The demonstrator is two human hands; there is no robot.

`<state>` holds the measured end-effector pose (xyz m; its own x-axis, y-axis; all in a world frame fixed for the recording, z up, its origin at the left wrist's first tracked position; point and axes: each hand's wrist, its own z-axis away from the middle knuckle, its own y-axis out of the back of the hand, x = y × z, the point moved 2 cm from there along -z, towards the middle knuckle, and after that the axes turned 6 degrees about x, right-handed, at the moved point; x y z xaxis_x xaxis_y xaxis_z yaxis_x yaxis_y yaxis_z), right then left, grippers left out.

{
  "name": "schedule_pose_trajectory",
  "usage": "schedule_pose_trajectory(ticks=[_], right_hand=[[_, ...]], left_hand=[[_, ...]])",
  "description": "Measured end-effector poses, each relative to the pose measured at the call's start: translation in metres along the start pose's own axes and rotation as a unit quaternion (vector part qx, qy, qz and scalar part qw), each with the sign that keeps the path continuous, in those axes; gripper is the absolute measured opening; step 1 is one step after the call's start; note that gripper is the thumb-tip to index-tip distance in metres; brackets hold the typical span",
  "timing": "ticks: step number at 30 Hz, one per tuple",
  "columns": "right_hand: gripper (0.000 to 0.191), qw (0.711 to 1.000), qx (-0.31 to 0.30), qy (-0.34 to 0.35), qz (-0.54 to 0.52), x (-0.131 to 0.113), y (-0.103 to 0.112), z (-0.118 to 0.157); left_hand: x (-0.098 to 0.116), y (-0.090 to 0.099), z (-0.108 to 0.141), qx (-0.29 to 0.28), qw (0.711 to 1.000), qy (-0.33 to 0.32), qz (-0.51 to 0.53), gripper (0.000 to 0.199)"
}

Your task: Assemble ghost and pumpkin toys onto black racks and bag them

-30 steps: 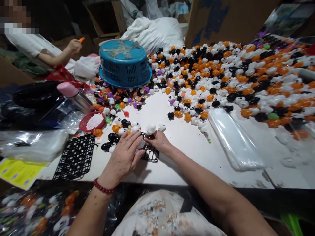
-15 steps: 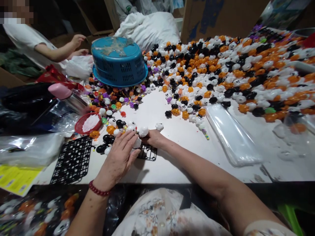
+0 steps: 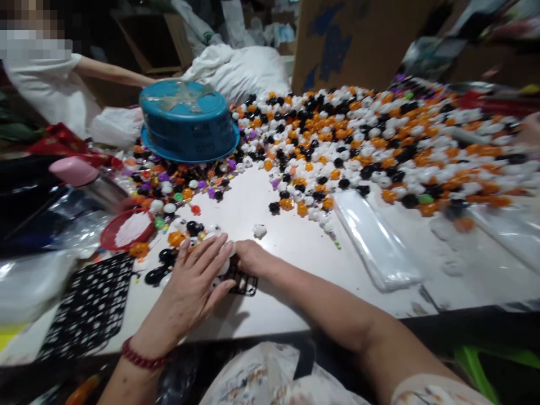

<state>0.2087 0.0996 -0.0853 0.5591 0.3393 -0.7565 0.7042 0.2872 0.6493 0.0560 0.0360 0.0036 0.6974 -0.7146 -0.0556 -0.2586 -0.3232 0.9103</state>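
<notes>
Left hand [image 3: 185,292] fans open fingers over white pieces [image 3: 225,266], likely steadying them; right hand [image 3: 252,259] curls beside black grid [image 3: 255,286], grip hidden.

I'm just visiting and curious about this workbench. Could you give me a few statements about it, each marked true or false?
1. A red bracelet circles the left wrist. True.
2. The blue basket stands with its open side up. False: it is upside down.
3. The right hand is on the clear bags. False: it is at a small black grid.
4. The big heap mixes orange, white and black pieces. True.
</notes>
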Motion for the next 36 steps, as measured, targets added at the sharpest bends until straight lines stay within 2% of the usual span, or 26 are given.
schedule_pose_trajectory(ticks=[2,4,6,8,11,14,17,19,22,25,27,30,32,34,36], right_hand=[[0.019,0.999,-0.005,0.022,0.033,-0.001,-0.003,-0.002],[0.021,0.999,-0.005,0.013,0.05,0.0,-0.005,-0.003],[0.023,1.0,0.001,-0.008,0.029,0.003,-0.003,0.0],[0.023,0.999,0.034,-0.026,-0.014,0.008,0.007,0.009],[0.029,0.987,0.144,-0.066,-0.019,0.028,0.047,0.033],[0.031,0.943,0.265,-0.146,0.137,0.06,0.11,0.055],[0.03,0.881,0.288,-0.235,0.293,0.092,0.165,0.066],[0.027,0.867,0.269,-0.265,0.326,0.106,0.184,0.065],[0.02,0.881,0.232,-0.252,0.327,0.111,0.18,0.054],[0.013,0.896,0.2,-0.226,0.326,0.103,0.153,0.037],[0.013,0.908,0.184,-0.203,0.318,0.093,0.131,0.028],[0.027,0.925,0.17,-0.163,0.297,0.075,0.108,0.022],[0.032,0.931,0.182,-0.148,0.279,0.066,0.105,0.025],[0.032,0.928,0.212,-0.162,0.261,0.064,0.114,0.033],[0.029,0.91,0.242,-0.218,0.257,0.072,0.132,0.045]], left_hand=[[-0.004,-0.005,-0.001,0.012,1.0,-0.018,-0.019,0.057],[-0.008,-0.011,-0.001,0.029,0.999,-0.029,-0.034,0.056],[-0.011,-0.014,0.0,0.041,0.997,-0.036,-0.046,0.057],[-0.011,-0.015,0.0,0.051,0.996,-0.041,-0.06,0.057],[-0.009,-0.013,0.002,0.056,0.994,-0.047,-0.077,0.056],[-0.008,-0.011,0.001,0.059,0.994,-0.049,-0.08,0.057],[-0.007,-0.01,-0.002,0.07,0.993,-0.049,-0.078,0.057],[-0.004,-0.008,-0.005,0.082,0.993,-0.05,-0.073,0.055],[0.008,-0.004,-0.011,0.101,0.992,-0.058,-0.057,0.056],[0.03,-0.004,-0.016,0.124,0.988,-0.086,-0.028,0.054],[0.049,-0.013,-0.016,0.12,0.986,-0.116,0.0,0.052],[0.073,-0.042,-0.011,0.068,0.988,-0.137,0.032,0.049],[0.08,-0.068,-0.004,0.046,0.991,-0.119,0.036,0.047],[0.079,-0.092,0.006,0.047,0.995,-0.085,0.029,0.048],[0.074,-0.111,0.015,0.049,0.997,-0.052,0.023,0.05]])
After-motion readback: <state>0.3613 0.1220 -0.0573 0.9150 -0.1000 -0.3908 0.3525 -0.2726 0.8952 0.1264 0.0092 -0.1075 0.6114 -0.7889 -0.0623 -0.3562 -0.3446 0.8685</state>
